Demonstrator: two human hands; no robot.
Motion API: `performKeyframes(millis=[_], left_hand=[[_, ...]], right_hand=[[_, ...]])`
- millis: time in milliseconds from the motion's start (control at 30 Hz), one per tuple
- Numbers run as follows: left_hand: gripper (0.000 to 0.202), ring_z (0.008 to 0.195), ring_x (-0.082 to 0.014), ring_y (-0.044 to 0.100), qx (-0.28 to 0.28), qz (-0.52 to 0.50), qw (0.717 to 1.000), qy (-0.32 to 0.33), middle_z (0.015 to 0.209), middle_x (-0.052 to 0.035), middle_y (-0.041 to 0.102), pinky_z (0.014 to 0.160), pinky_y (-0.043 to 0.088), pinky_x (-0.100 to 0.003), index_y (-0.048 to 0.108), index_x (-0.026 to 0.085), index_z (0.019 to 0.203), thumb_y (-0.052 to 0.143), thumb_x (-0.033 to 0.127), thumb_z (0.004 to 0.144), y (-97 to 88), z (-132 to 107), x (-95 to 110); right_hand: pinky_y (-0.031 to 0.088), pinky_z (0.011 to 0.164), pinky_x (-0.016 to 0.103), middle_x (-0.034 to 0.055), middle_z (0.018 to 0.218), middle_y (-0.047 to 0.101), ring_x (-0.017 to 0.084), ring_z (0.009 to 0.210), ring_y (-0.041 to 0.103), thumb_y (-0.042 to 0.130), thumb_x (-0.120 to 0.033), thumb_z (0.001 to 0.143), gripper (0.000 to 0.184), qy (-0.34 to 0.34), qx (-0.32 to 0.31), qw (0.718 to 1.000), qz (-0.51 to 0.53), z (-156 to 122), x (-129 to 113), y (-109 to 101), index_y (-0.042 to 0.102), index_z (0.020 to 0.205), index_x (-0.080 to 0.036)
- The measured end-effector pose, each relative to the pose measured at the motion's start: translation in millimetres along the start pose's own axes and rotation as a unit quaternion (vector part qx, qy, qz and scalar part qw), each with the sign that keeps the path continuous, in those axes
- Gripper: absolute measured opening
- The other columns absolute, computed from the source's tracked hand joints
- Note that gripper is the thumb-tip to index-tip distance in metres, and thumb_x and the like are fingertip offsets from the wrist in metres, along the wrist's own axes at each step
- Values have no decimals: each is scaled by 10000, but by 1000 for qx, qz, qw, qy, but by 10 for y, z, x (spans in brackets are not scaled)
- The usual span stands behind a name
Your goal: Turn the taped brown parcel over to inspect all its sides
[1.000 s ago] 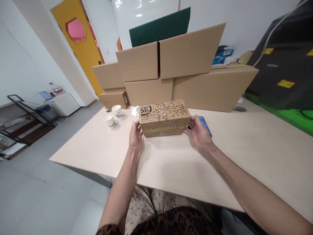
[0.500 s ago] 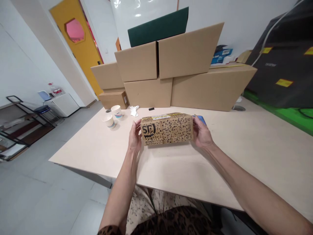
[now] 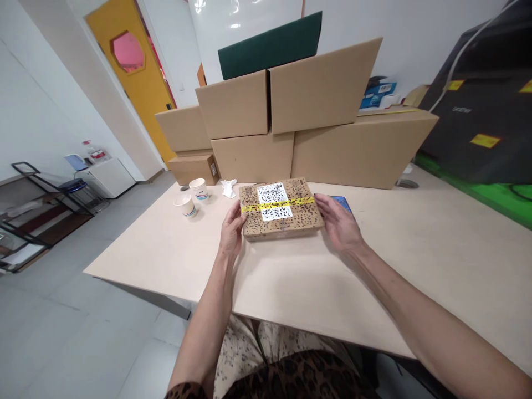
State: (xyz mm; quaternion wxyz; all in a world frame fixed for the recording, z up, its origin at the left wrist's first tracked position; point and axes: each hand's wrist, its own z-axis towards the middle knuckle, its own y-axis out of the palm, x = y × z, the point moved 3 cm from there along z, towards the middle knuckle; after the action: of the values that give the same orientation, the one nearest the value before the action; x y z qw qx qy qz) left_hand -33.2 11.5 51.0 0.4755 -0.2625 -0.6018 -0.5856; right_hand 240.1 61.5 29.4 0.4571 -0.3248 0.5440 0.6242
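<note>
Rolled a further quarter turn since half a second ago: the speckled parcel, then standing on its long edge with the printed logo facing the wearer, now lies flat on the worktop, white label and yellow tape band up. Left hand cups the near-left corner, thumb on the top edge, fingers curled against the end face. Right hand lies open along the right end, fingers touching the side but not closed round it. Parcel sits mid-worktop, just in front of the stacked cartons; a blue phone lies partly hidden behind the right hand; two paper cups stand well to the left.

Judgement: for a clean set-down, keep both palms square on the ends and ease pressure off evenly. Mind the phone at the right edge when shifting the parcel sideways.
</note>
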Motion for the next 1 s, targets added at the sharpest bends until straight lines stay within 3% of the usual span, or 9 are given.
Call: performKeyframes(millis=[133,300,433,533,700,800,900,1000], left_hand=[[581,1460,-291,533,0,-35,997,64,1423,-59,711,1128,461,-378,769,289,1163,842,218,591,-17,-9,102],[475,1313,-301,618,34,-8,999,19,1246,-105,760,1028,480,-405,776,239,1156,795,454,733,-32,-18,52],[427,1304,-298,607,31,55,998,10,1291,-87,756,989,466,-388,794,260,1097,767,522,761,13,-39,27],[409,1350,-312,582,15,41,999,19,1354,-76,736,949,479,-378,791,282,1063,757,568,772,38,-61,49],[413,1309,-299,604,5,24,999,47,1331,-68,737,888,491,-347,768,287,1033,748,626,799,33,-77,67],[459,1322,-306,594,15,56,998,37,1380,-71,722,896,489,-348,770,280,1100,783,615,786,33,-70,49],[478,1362,-333,575,23,77,996,24,1398,-94,720,957,491,-380,785,253,1115,825,565,754,56,-76,67],[484,1387,-350,571,-19,47,998,36,1382,-97,734,1032,482,-416,793,251,1155,829,468,724,102,-89,124]], right_hand=[[551,1043,486,33,1211,803,300,1288,670,695,-700,854,388,-21,-14,1000,15,16,-76,-11,787,997,-352],[583,953,467,39,1131,817,309,1168,702,788,-688,779,376,6,27,999,16,59,1,-84,782,911,-336],[589,874,413,16,1208,800,274,1138,703,795,-690,774,399,5,9,1000,-1,42,26,-53,789,983,-350],[578,848,399,-12,1224,789,259,1142,690,789,-685,780,379,2,-6,1000,-5,14,3,-10,779,998,-375],[563,818,386,3,1056,782,258,1085,686,766,-701,791,362,-26,13,999,25,21,-34,-28,747,865,-347],[554,804,381,-3,1016,779,260,1081,689,774,-702,783,369,-26,36,999,24,21,-32,-48,721,818,-339],[554,869,411,-14,1174,786,281,1216,666,757,-663,811,327,-29,22,999,-4,-16,-51,-8,762,945,-365],[538,973,445,-20,1290,770,285,1323,630,742,-613,837,310,-54,4,998,7,-53,-107,35,784,1043,-384]])
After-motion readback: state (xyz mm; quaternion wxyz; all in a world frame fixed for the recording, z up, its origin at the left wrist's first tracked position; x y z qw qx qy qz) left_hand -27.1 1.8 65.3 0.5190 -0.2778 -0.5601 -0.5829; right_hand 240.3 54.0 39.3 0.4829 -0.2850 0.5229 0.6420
